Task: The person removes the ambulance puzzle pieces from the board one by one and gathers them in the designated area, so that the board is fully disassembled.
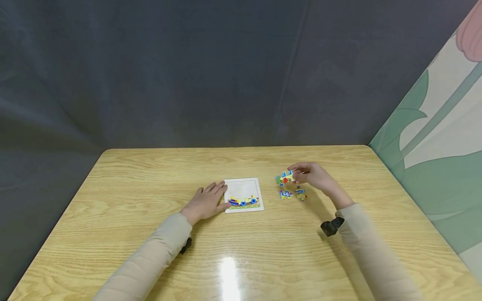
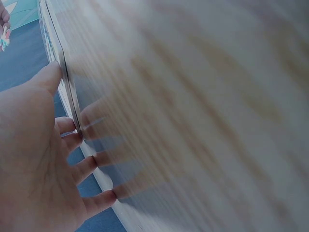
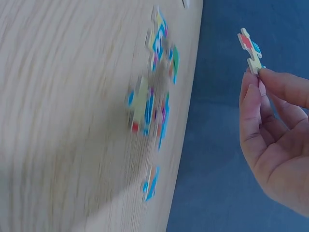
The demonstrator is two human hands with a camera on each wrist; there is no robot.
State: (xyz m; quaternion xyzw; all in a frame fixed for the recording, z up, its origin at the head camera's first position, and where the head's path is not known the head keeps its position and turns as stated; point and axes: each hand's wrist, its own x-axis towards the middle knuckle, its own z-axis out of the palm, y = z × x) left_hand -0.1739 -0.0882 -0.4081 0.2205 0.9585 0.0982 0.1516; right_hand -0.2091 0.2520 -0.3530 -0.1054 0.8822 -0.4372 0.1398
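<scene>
One puzzle piece (image 3: pixel 246 42): right hand (image 1: pixel 315 175) pinching | left hand (image 1: pixel 205 203): fingers outspread | board centre (image 1: pixel 242 188): head view only

Puzzle board (image 1: pixel 242 187) on table (image 1: pixel 150 177), fitted pieces (image 1: pixel 242 202) inside along its near side. Left hand (image 1: pixel 205 202) at board's left edge. Loose pieces (image 1: pixel 285 195) right of board, close together. Right hand (image 1: pixel 317 177) above table by them, held piece (image 1: pixel 288 176) in fingertips. Over there, curtain (image 1: pixel 188 75) behind table; wall panel (image 1: pixel 444 167) along right side.
</scene>
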